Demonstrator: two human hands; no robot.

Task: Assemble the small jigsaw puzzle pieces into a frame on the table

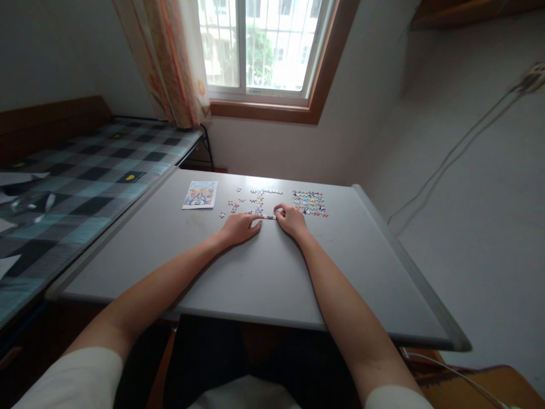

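On the table, a partly joined jigsaw frame [259, 199] has a top row, a left side and a bottom strip [268, 217]. My left hand [240, 228] rests at the left end of that strip, its index finger stretched onto the pieces and its thumb apart. At the strip's right end, my right hand [292, 220] is curled, thumb and index finger pinched at a puzzle piece that they mostly hide. Loose puzzle pieces [233, 205] lie scattered left of the frame. A larger group of puzzle pieces [310, 201] is spread to the right, beyond my right hand.
A printed picture sheet [200, 195] lies at the back left of the grey table [255, 278]. A bed with a checked cover [106, 165] stands along the left. Behind are a curtain [174, 68] and a window [264, 51]; a cable [451, 153] hangs on the right wall.
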